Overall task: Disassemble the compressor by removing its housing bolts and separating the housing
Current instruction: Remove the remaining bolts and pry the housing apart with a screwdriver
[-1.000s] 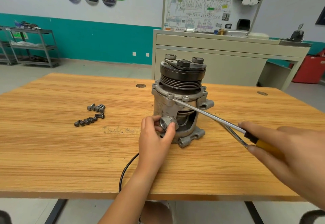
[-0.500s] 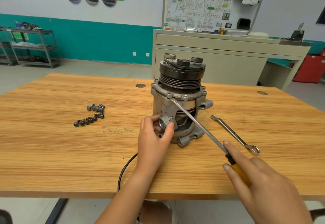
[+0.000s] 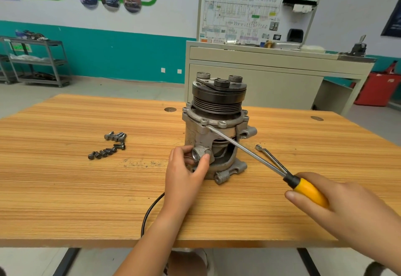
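Left hand (image 3: 184,173) pinches the compressor (image 3: 217,102) by its port (image 3: 198,153), while the right hand (image 3: 347,210) keeps its grip wrapped round the screwdriver (image 3: 249,152) wedged under the housing flange (image 3: 225,123); hard levering could slip the tip toward the left fingers.

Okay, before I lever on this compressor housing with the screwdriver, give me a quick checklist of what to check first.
1. Compressor steadied: left hand grips the port fitting low on its side. Ok.
2. Screwdriver tip placed: it sits at the seam under the upper flange. Ok.
3. Handle grip: right hand holds the yellow handle. Ok.
4. All housing bolts out: loose bolts lie on the table, but the flange's far side is hidden. Cannot tell.
5. Fingers clear of the tip: left hand is lower, apart from it. Ok.
6. Swing room: the wrench lies near the shaft. Cannot tell.
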### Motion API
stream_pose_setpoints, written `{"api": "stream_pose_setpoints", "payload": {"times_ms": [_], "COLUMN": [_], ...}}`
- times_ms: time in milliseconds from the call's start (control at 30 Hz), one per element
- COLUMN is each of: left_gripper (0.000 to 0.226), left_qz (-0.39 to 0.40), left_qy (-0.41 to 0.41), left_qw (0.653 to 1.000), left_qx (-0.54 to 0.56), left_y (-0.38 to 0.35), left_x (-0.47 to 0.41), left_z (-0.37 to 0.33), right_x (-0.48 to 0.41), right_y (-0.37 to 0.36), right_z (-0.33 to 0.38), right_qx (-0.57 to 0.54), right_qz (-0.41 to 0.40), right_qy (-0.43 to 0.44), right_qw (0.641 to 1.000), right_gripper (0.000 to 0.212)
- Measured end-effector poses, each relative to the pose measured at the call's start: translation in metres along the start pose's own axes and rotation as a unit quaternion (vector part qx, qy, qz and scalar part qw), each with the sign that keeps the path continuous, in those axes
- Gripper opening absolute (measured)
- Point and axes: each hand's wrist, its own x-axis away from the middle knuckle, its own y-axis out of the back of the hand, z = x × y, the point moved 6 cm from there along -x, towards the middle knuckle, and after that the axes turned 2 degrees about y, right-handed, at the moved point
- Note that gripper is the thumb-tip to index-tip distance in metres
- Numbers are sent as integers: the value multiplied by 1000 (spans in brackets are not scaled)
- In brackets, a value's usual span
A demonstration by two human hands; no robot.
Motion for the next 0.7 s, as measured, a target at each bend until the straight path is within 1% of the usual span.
{"api": "stream_pose_setpoints", "payload": {"times_ms": [100, 200, 267, 333, 400, 467, 533, 700], "left_gripper": [30, 31, 31, 31, 31, 31, 31, 29], "left_qz": [-2, -10, -8, -6, -7, -5, -3, -10], "left_qy": [-4, -11, -13, -12, -14, -16, -15, -22], "left_qw": [1000, 1000, 1000, 1000, 1000, 1000, 1000, 1000], "left_qx": [-3, -7, -7, -9, -11, -11, -7, -11], "left_y": [-1, -1, -1, -1, -1, -1, -1, 0], "left_x": [-1, 0, 0, 0, 0, 0, 1, 2], "left_z": [0, -2, -2, -1, -1, -2, -2, -4], "right_x": [-1, -4, -6, -3, 3, 11, 16, 26], "right_y": [-4, 0, 6, 4, -4, -14, -22, -36], "right_z": [-3, 0, 3, 7, 13, 18, 20, 28], "right_qx": [7, -1, 25, 42, 67, 73, 66, 78], "right_qz": [69, 89, 92, 92, 83, 80, 77, 84], "right_qy": [6, 6, 7, 10, 9, -8, -23, -27], "right_qw": [998, 996, 995, 995, 994, 994, 995, 993], "right_gripper": [76, 51, 44, 50, 67, 76, 78, 73]}}
